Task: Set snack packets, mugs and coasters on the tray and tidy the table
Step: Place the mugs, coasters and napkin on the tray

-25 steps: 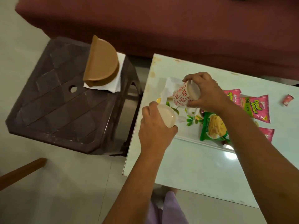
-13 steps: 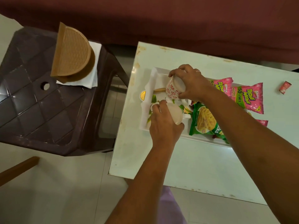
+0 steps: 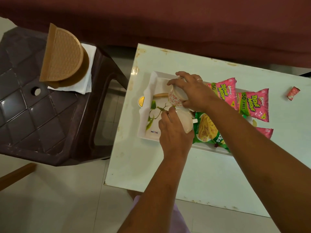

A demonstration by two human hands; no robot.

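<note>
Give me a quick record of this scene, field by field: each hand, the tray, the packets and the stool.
left hand: grips plain cream mug over tray
right hand: grips red-flowered mug, tilted
tray: white, leaf print, on table
packets: green packet in tray, pink packets beside it
stool: brown, bears coaster holder on napkin

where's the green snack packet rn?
Head view, centre-right: green snack packet lies on the white tray, just right of the plain mug in the left hand.
</note>
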